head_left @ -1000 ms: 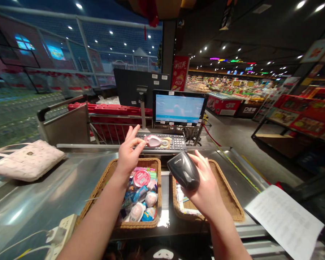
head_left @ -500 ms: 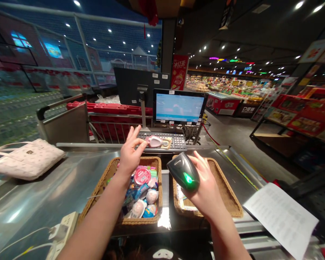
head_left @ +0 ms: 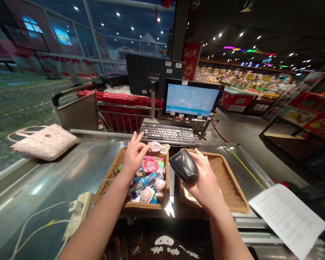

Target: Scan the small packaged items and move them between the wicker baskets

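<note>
Between the thumb and fingertips of my left hand (head_left: 133,156) is a small pink and pale-yellow packet (head_left: 155,146) with an oval pink front, held above the far side of the left wicker basket (head_left: 168,187). That basket contains a round pink-lidded tub (head_left: 150,165), egg-shaped packs (head_left: 146,195) and other small wrapped goods. My right hand (head_left: 207,178) is wrapped around a black barcode scanner (head_left: 184,167), its head pointing left. Under it stands the right wicker basket (head_left: 231,184), with some pale packaging partly hidden by my hand.
A keyboard (head_left: 166,133) and a lit screen (head_left: 192,99) stand beyond the baskets. On the metal counter lie a pale handbag (head_left: 44,142) at left, a power strip (head_left: 79,213) with cables, and a printed sheet (head_left: 288,218) at right.
The green light on the scanner has gone out. My left hand has brought the packet from in front of the keyboard to over the basket's far edge. The camera view has shifted.
</note>
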Action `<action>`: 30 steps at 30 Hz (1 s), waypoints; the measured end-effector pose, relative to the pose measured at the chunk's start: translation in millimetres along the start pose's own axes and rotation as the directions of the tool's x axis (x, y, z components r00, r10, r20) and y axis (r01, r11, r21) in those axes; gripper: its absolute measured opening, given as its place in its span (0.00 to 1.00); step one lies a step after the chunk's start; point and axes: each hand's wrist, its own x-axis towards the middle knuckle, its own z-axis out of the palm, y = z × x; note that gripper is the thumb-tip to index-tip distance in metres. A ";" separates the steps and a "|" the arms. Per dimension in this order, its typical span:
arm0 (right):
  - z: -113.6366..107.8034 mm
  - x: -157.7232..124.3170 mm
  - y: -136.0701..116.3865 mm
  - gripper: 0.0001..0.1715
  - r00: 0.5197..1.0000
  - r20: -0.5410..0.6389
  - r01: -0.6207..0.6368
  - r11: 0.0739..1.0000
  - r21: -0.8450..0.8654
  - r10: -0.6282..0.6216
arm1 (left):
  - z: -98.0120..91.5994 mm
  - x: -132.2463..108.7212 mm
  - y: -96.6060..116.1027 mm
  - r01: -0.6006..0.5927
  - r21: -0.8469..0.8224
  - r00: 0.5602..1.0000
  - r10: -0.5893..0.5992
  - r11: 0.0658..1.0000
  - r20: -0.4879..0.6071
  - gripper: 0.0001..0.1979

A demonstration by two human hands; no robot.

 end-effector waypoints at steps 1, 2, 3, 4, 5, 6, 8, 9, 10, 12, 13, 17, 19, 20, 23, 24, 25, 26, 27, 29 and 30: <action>3.4 -0.6 -0.6 0.26 1.000 0.015 -0.009 1.000 0.004 0.009 | -1.0 -6.2 -6.5 0.019 0.010 1.000 -0.019 1.000 0.010 0.16; 7.1 -1.3 -1.2 0.26 0.999 0.031 -0.018 1.000 0.009 0.018 | -2.0 -12.7 -13.6 0.039 0.022 0.999 -0.039 0.999 0.018 0.16; 11.1 -2.0 -1.8 0.26 0.999 0.047 -0.026 1.000 0.015 0.025 | -3.0 -19.6 -21.0 0.061 0.038 0.998 -0.062 0.997 0.022 0.16; 15.0 -2.6 -2.5 0.27 0.997 0.064 -0.034 0.999 0.021 0.032 | -3.9 -26.7 -28.6 0.085 0.054 0.996 -0.087 0.995 0.023 0.16; 18.9 -3.2 -3.3 0.26 0.996 0.081 -0.040 0.999 0.028 0.038 | -4.9 -33.8 -36.2 0.111 0.072 0.993 -0.113 0.991 0.023 0.16; 22.6 -3.5 -4.3 0.26 0.994 0.097 -0.045 0.998 0.036 0.041 | -5.9 -40.8 -43.5 0.137 0.090 0.990 -0.140 0.986 0.023 0.16; 28.8 -3.7 -6.9 0.25 0.990 0.132 -0.050 0.997 0.054 0.043 | -7.8 -54.0 -56.3 0.186 0.128 0.981 -0.190 0.974 0.025 0.16; 31.2 -3.5 -8.4 0.24 0.988 0.147 -0.054 0.997 0.063 0.044 | -8.7 -60.1 -61.6 0.207 0.147 0.976 -0.213 0.967 0.032 0.15; 33.3 -3.1 -10.1 0.24 0.986 0.158 -0.057 0.996 0.069 0.046 | -9.6 -65.8 -66.0 0.226 0.169 0.971 -0.236 0.959 0.045 0.16; 36.6 -1.9 -13.5 0.24 0.984 0.171 -0.066 0.995 0.080 0.051 | -11.1 -75.5 -72.4 0.260 0.219 0.957 -0.282 0.940 0.074 0.16; 38.0 -1.3 -15.2 0.24 0.983 0.175 -0.069 0.994 0.084 0.054 | -11.7 -79.6 -74.4 0.276 0.245 0.948 -0.305 0.929 0.090 0.16; 43.6 0.7 -20.2 0.23 0.978 0.202 -0.083 0.991 0.105 0.061 | -12.6 -90.4 -77.0 0.335 0.362 0.910 -0.398 0.870 0.116 0.16; 46.5 0.9 -21.4 0.25 0.975 0.214 -0.087 0.990 0.113 0.061 | -12.8 -94.2 -77.2 0.353 0.427 0.893 -0.436 0.833 0.113 0.15; 47.8 0.7 -21.6 0.26 0.974 0.218 -0.087 0.989 0.118 0.060 | -13.0 -96.2 -77.6 0.352 0.460 0.888 -0.447 0.815 0.111 0.15; 49.7 -0.4 -20.4 0.28 0.973 0.225 -0.085 0.988 0.128 0.055 | -15.4 -103.0 -80.2 0.313 0.561 0.898 -0.430 0.766 0.087 0.14; 49.5 -1.0 -19.1 0.28 0.973 0.226 -0.086 0.988 0.129 0.055 | -16.7 -105.1 -81.0 0.284 0.587 0.913 -0.402 0.758 0.077 0.14; 49.0 -1.8 -17.0 0.28 0.973 0.224 -0.088 0.988 0.129 0.057 | -18.0 -106.6 -81.2 0.251 0.606 0.929 -0.364 0.755 0.069 0.14; 48.0 -2.9 -14.0 0.28 0.974 0.218 -0.088 0.988 0.126 0.059 | -19.0 -107.2 -80.5 0.215 0.613 0.945 -0.320 0.760 0.065 0.13; 46.7 -4.2 -10.0 0.27 0.976 0.209 -0.088 0.989 0.121 0.062 | -19.3 -106.7 -78.5 0.177 0.610 0.959 -0.276 0.773 0.071 0.11; 42.9 -7.7 1.3 0.26 0.981 0.182 -0.088 0.991 0.104 0.068 | -16.7 -101.8 -69.8 0.101 0.570 0.973 -0.201 0.815 0.115 0.08; 40.3 -10.1 8.4 0.26 0.984 0.165 -0.089 0.992 0.093 0.073 | -13.2 -97.6 -63.0 0.068 0.540 0.974 -0.172 0.839 0.145 0.08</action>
